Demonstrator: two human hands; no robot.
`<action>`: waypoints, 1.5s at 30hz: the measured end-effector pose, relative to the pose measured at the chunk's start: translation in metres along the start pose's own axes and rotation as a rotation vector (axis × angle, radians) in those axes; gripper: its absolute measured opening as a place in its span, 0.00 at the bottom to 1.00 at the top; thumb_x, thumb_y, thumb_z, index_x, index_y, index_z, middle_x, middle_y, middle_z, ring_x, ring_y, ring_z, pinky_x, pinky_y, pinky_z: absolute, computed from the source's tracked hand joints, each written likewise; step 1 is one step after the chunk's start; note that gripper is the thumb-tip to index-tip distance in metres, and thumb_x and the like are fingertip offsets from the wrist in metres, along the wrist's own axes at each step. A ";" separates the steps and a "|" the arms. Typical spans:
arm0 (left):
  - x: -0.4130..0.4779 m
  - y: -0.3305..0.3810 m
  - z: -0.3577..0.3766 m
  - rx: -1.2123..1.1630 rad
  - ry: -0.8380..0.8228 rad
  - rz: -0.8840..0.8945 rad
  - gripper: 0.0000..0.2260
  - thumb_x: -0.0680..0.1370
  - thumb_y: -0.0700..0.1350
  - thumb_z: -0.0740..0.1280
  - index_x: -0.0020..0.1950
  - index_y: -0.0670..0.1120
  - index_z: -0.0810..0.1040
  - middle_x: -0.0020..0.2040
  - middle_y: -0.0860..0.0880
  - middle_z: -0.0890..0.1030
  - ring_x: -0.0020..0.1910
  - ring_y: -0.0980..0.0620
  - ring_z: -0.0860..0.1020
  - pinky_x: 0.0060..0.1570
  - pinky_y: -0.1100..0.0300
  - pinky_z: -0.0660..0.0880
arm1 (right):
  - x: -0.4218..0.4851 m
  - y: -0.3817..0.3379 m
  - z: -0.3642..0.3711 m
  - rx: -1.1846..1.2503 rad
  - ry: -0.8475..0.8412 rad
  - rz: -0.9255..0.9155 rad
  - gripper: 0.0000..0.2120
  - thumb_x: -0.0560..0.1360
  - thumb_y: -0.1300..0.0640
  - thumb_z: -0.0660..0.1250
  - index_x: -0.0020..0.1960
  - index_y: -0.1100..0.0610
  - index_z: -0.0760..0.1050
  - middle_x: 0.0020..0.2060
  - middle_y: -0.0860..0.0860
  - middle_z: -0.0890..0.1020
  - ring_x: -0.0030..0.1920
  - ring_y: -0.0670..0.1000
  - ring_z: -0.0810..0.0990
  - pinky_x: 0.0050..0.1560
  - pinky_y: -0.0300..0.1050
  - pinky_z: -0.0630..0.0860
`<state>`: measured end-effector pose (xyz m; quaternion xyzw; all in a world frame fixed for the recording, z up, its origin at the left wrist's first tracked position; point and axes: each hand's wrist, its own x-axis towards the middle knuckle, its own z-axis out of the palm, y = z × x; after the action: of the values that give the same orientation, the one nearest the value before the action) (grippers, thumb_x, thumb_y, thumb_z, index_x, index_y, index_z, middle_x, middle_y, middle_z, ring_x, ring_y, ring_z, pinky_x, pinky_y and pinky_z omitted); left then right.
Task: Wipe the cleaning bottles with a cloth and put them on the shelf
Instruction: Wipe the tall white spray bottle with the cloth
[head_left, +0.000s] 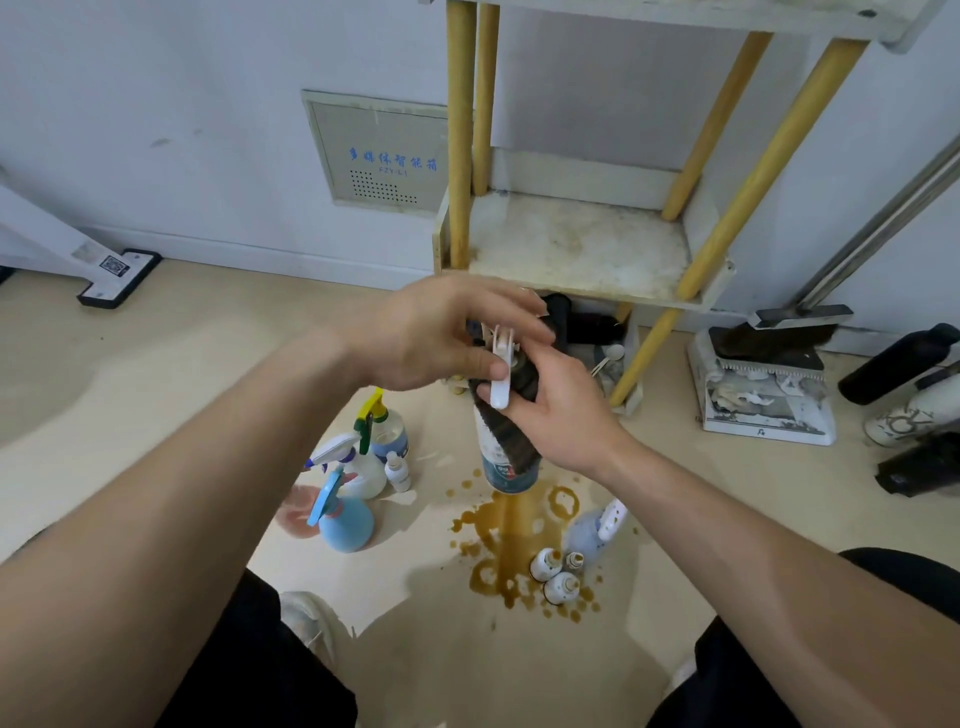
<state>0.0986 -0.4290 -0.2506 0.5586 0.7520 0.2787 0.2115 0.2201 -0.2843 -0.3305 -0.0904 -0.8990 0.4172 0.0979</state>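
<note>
Dark cloth (511, 441) is wrapped round the neck and upper body of a spray bottle (506, 475). The bottle is held upright in the air, just in front of the shelf's lower edge and not yet on it.

The left hand (436, 332) comes over the top of the bottle. Its fingers (514, 317) are curled round the spray head and the thumb is pressed to the white trigger, probably to steady the bottle while the cloth is worked. The right hand (561, 410) grips the cloth against the bottle, its fingers closed round both so the fabric stays tight on the surface. This looks like the wiping step, with the placing step still to come.

Directly behind the held bottle stands the shelf (576, 249), its stained lower board bare where it shows.

Below the bottle, a brown spill (511, 540) spreads over the floor (156, 395). Because the bottle is lifted, it stays clear of the spill.

To the left of the bottle and lower down, a cluster of spray bottles (358, 483) waits on the floor. To the right and lower down stand three small bottles (558, 577) and a pale bottle (592, 530), at the edge of the stain. Well to the right of the bottle sits a dustpan (763, 395).
</note>
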 end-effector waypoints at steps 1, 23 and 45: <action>0.001 0.001 0.002 0.046 -0.008 0.001 0.19 0.77 0.39 0.74 0.67 0.50 0.81 0.70 0.54 0.76 0.65 0.68 0.70 0.57 0.80 0.66 | -0.001 -0.001 0.000 -0.007 -0.031 -0.008 0.19 0.78 0.50 0.71 0.67 0.48 0.74 0.49 0.41 0.82 0.48 0.41 0.80 0.45 0.37 0.73; 0.009 0.013 0.018 0.115 0.647 -0.310 0.13 0.74 0.57 0.76 0.48 0.47 0.85 0.33 0.56 0.77 0.35 0.59 0.75 0.35 0.66 0.70 | -0.013 -0.005 0.008 0.443 0.140 0.080 0.11 0.75 0.52 0.76 0.56 0.49 0.81 0.45 0.45 0.86 0.48 0.45 0.85 0.52 0.48 0.82; -0.058 -0.042 0.068 0.208 0.351 -0.647 0.08 0.73 0.50 0.75 0.46 0.47 0.84 0.40 0.49 0.84 0.39 0.50 0.80 0.39 0.55 0.78 | -0.019 -0.008 0.031 -0.584 -0.449 -0.024 0.09 0.82 0.42 0.60 0.46 0.45 0.70 0.41 0.47 0.75 0.47 0.56 0.79 0.40 0.50 0.73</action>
<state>0.1278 -0.4810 -0.3286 0.2544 0.9387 0.2110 0.0986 0.2299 -0.3164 -0.3462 -0.0100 -0.9803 0.1510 -0.1266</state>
